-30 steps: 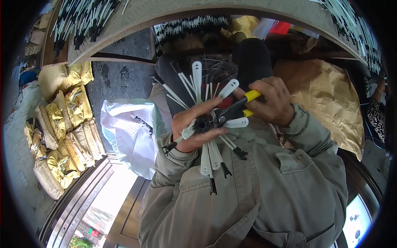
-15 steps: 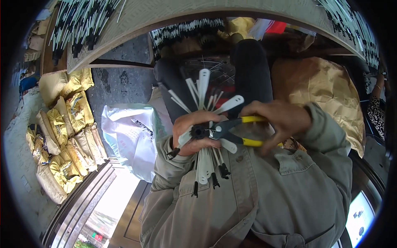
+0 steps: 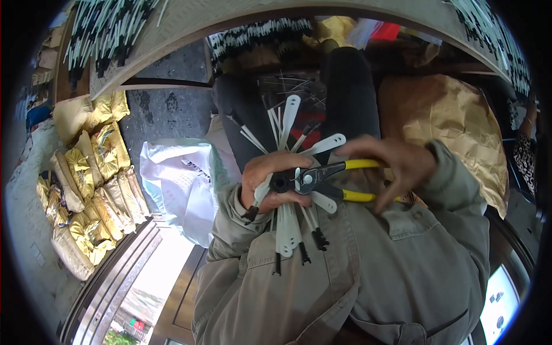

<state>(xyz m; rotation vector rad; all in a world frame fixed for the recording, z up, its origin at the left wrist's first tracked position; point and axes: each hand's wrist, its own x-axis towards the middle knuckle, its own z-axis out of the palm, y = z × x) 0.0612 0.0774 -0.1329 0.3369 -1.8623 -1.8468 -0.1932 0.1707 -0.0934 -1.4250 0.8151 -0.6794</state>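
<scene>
My left hand (image 3: 260, 172) is closed around a black round hub (image 3: 282, 183) with a hole in its middle. White flat strips (image 3: 291, 112) with holes near their ends and thin white rods with black tips (image 3: 319, 238) fan out from it on several sides. Against the hub's right side lie the jaws of pliers (image 3: 316, 176) with yellow handles, spread apart. My right hand (image 3: 405, 167) is around those handles, thumb on the lower side and fingers on the upper, slightly blurred. What exactly the jaws grip is too small to tell.
Bundles of white rods with black ends (image 3: 109, 40) lie on the curved tabletop (image 3: 230, 14) ahead. Gold-wrapped packets (image 3: 95, 195) are stacked at left, near a white plastic bag (image 3: 181, 190). A large brown paper sack (image 3: 448, 132) stands at right. Another person's arm (image 3: 526, 123) shows at far right.
The hub with its strips and the pliers have shifted slightly to the right. My right hand stays around the spread handles, its fingers a little wider apart.
</scene>
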